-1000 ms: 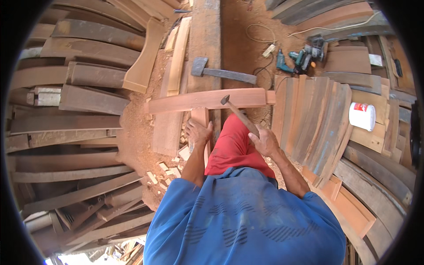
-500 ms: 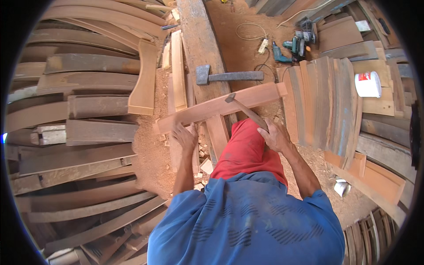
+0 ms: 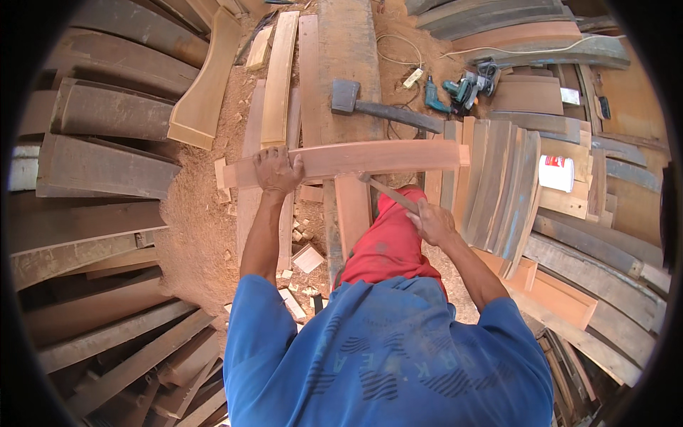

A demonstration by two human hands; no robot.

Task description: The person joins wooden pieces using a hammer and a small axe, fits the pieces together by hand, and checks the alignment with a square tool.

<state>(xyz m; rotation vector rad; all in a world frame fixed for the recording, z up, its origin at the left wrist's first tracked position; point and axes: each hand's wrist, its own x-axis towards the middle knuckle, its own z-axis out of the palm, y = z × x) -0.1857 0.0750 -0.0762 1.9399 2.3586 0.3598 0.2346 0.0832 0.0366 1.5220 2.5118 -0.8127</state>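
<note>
A reddish wooden crosspiece (image 3: pixel 377 158) lies across a second board (image 3: pixel 351 210), the two meeting in a T shape. Near the crosspiece's left end, my left hand (image 3: pixel 277 171) is laid over it, fingers reaching its far edge and thumb apart. My right hand (image 3: pixel 434 222) is closed round the wooden handle of a hammer (image 3: pixel 393 193). The hammer's small dark head is at the crosspiece's near edge, close to the joint; whether it touches cannot be told. Beyond the crosspiece, a big dark mallet (image 3: pixel 346 97) lies across a thick beam (image 3: pixel 345 53).
Curved boards (image 3: pixel 117 110) are stacked on the left, and more planks (image 3: pixel 498 185) stand on the right. Power tools (image 3: pixel 462 91) and a white extension socket (image 3: pixel 413 77) lie beyond. A white bucket (image 3: pixel 556 173) sits at right. Sawdust and offcuts (image 3: pixel 308 258) cover the ground.
My left hand has moved from the crosspiece's near edge onto it. The hammer head has come from above the crosspiece to its near edge. The crosspiece lies more level in view, which has shifted.
</note>
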